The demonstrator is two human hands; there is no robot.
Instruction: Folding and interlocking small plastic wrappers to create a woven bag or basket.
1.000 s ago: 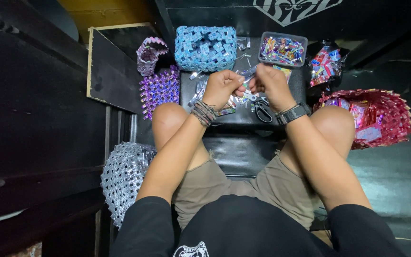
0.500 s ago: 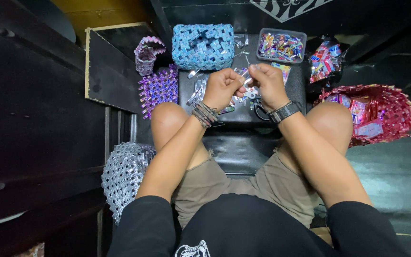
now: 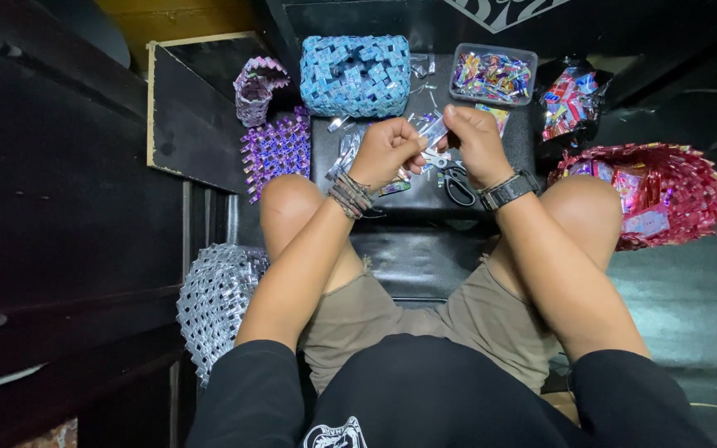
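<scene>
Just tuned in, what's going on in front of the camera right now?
A seated person is folding a small silvery strip with both hands: the left hand and right hand pinch it between them over a dark surface by the knees. Scissors and loose silvery pieces lie under the hands. Beyond sit a blue woven basket, a tray of colourful wrappers, and purple woven pieces. A red woven basket is at the right, a silver woven piece at the left.

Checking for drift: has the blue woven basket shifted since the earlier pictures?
No. The blue woven basket keeps its place beside the clear tray of wrappers, left of it.
</scene>
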